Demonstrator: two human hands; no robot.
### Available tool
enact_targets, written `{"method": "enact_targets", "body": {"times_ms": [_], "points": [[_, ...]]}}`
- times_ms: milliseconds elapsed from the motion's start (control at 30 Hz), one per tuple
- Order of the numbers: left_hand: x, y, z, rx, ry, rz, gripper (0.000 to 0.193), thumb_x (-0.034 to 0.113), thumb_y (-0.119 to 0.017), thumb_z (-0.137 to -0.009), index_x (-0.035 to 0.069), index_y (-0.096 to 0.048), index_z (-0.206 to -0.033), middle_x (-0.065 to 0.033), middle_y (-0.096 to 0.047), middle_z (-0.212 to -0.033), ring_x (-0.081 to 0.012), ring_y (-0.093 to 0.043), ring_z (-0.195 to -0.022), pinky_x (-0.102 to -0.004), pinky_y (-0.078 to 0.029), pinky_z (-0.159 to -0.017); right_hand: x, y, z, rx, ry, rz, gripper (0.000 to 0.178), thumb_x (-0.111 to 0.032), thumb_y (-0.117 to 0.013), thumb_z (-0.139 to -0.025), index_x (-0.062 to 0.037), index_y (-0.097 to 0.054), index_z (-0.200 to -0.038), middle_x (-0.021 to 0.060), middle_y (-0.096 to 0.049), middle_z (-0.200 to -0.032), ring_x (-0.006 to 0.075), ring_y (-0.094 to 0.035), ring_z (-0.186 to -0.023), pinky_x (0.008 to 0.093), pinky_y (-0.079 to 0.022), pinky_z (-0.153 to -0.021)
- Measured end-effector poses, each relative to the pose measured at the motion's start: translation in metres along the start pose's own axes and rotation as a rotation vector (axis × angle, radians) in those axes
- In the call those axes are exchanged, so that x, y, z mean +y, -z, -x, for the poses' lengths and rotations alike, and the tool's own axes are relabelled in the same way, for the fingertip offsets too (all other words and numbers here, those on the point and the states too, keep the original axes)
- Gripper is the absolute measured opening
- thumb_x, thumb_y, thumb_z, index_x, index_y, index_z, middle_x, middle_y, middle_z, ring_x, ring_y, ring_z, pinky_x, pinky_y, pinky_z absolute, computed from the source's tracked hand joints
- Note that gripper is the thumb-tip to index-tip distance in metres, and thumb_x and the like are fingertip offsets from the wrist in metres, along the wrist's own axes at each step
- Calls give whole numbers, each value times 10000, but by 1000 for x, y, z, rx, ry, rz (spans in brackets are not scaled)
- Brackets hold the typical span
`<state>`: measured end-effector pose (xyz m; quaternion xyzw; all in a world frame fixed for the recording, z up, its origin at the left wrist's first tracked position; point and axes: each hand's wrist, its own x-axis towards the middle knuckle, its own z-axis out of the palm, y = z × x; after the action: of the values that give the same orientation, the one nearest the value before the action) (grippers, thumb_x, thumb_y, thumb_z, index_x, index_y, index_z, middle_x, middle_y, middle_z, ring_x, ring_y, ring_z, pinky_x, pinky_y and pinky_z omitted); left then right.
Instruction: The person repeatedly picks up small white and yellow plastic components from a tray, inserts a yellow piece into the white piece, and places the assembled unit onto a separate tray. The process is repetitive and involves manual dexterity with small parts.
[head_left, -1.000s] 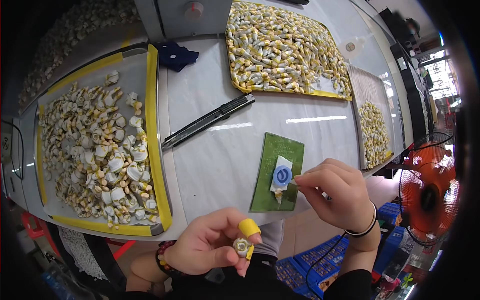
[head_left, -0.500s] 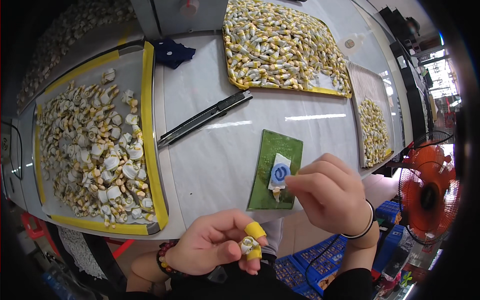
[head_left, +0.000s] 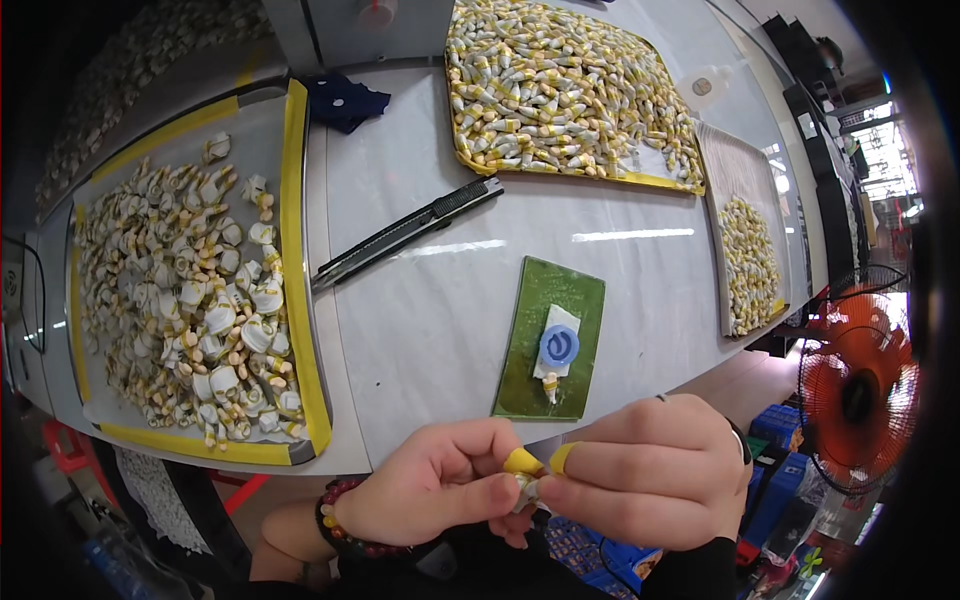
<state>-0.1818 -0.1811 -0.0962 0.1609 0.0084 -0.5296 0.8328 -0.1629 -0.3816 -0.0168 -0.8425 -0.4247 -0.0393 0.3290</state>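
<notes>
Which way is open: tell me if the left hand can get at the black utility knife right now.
Probably not at once: the left hand is pinching a small piece with the right hand. The bare tabletop up to the utility knife looks unobstructed.

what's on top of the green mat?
On the green mat lies a small white tube with a blue round cap, nozzle pointing toward the person. The mat's near edge sits by the right hand; nothing else shows on it.

We held our left hand (head_left: 440,495) and right hand (head_left: 640,475) together at the near edge, fingers (head_left: 520,462) curled and pinched tip to tip, yellow caps on two fingertips, a bead bracelet on our left wrist.
</notes>
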Motion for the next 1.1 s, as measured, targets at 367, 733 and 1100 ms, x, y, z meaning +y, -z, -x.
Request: {"method": "enact_targets", "body": {"times_ms": [367,733,1100], "points": [[-3,0,-5,24,76,2,237,278,-535,-916,48,-478,-901,-26,-600,-768,-100,-617,-708,-180,-443,-621,2,-11,3,29,-55,-15,162,-58,-713,-616,-53,-632,-756,40,-606,-750,167,-595,-634,239,-475,-487],[-4,-2,-7,10,85,2,225,264,-540,-914,46,-486,-905,-18,-591,-787,-94,-613,-722,-176,-440,-625,4,-1,7,-49,0,-57,182,-39,-700,-630,-40,-644,-802,60,-608,-802,178,-601,-650,248,-487,-505],[-8,-13,-2,282,-437,-538,356,113,-756,-732,-50,-544,-966,-125,-617,-872,-155,-605,-751,-259,-475,-701,-5,-24,11,291,-193,-53,217,-41,-740,-589,-68,-633,-776,51,-626,-715,163,-573,-570,236,-455,-481]]}}
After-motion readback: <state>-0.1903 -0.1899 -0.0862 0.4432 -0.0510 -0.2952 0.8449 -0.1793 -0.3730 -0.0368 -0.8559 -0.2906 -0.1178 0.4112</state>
